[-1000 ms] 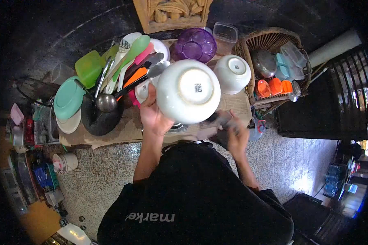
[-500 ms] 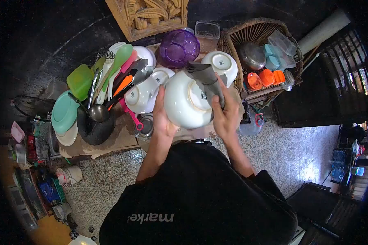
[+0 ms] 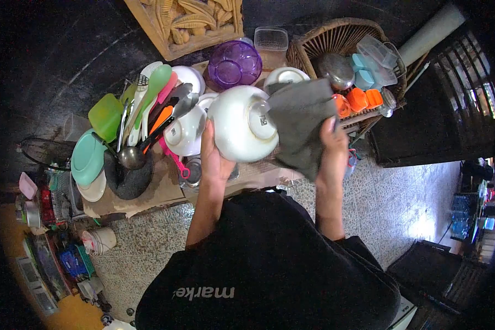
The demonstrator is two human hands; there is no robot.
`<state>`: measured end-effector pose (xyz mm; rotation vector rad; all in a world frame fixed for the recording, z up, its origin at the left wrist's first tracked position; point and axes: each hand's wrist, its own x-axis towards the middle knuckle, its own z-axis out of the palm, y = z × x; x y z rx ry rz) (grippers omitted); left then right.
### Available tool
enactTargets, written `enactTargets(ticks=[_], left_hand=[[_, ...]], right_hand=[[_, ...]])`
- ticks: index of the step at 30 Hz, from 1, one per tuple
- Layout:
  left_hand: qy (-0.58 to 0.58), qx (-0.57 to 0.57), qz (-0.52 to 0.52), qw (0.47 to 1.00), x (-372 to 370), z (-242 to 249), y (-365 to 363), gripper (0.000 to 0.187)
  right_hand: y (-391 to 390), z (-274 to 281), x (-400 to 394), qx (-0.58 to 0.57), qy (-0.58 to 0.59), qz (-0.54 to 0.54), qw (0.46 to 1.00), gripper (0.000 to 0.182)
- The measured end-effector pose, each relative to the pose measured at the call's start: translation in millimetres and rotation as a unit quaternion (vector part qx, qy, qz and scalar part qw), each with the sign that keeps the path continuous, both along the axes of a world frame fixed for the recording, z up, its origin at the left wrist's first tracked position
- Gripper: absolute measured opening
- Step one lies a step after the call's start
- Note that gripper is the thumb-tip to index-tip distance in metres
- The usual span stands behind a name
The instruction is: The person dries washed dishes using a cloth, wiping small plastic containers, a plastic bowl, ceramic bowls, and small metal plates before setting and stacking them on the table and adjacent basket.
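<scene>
A large white bowl (image 3: pixel 235 125) is tilted with its underside and foot ring toward me. My left hand (image 3: pixel 215 162) is closed on its left rim, thumb against the outer wall. To the right of the bowl, my right hand (image 3: pixel 332 148) grips a dark grey cloth (image 3: pixel 298 124) that hangs spread out. The cloth's left edge overlaps the bowl's base. Smaller white bowls lie upside down behind it, one at the left (image 3: pixel 184 133) and one at the back (image 3: pixel 285 77). A purple bowl (image 3: pixel 235 65) stands farther back.
Spatulas and ladles (image 3: pixel 148 104) crowd the table's left, near a teal dish (image 3: pixel 87 158) and a dark stone mortar (image 3: pixel 127 179). A wicker basket (image 3: pixel 302 55) at right holds orange and blue containers. Cardboard (image 3: pixel 159 190) covers the table. A carved wooden panel (image 3: pixel 190 25) stands behind.
My right hand has moved right, away from the bowl, and the bunched cloth has opened out. The bowl has shifted slightly left in view, still held by my left hand.
</scene>
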<state>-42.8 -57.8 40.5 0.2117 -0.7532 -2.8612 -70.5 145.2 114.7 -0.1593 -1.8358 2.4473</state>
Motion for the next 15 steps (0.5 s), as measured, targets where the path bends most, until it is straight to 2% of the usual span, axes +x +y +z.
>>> enactTargets(ticks=[2, 3, 4, 7, 8, 9, 10, 12, 13, 15], left_hand=[[0.104, 0.084, -0.093, 0.987, 1, -9, -6, 0.058], [0.088, 0.106, -0.094, 0.986, 2, -12, -6, 0.060], [0.089, 0.106, -0.093, 0.986, 1, -8, -3, 0.060], [0.139, 0.166, -0.118, 0.969, -3, -1, 9, 0.059], [0.132, 0.181, -0.102, 0.969, -9, -2, 10, 0.059], [0.124, 0.197, -0.085, 0.969, -12, -2, 11, 0.059], [0.125, 0.196, -0.083, 0.969, -11, -1, 10, 0.059], [0.115, 0.039, -0.040, 0.992, -11, 9, 8, 0.061], [0.115, 0.037, -0.041, 0.992, -10, 15, 11, 0.061], [0.038, -0.048, 0.022, 0.998, -4, 27, 23, 0.057]], right_hand=[[8, 9, -19, -0.091, 0.013, -0.020, 0.996, 0.030], [17, -8, -34, -0.039, 0.096, -0.031, 0.994, 0.029], [15, -12, -41, -0.038, 0.098, -0.030, 0.994, 0.029], [7, -25, -47, 0.221, 0.107, 0.041, 0.969, 0.034], [-3, -33, -42, 0.181, 0.124, 0.087, 0.972, 0.036], [-18, -28, -29, 0.182, 0.134, 0.068, 0.972, 0.035], [-31, -22, -17, 0.097, 0.102, 0.052, 0.989, 0.032], [-37, -22, -2, 0.129, 0.077, 0.033, 0.988, 0.034], [-42, -27, 2, 0.127, 0.078, 0.032, 0.988, 0.034], [-52, -39, 12, -0.049, 0.062, 0.000, 0.997, 0.037]])
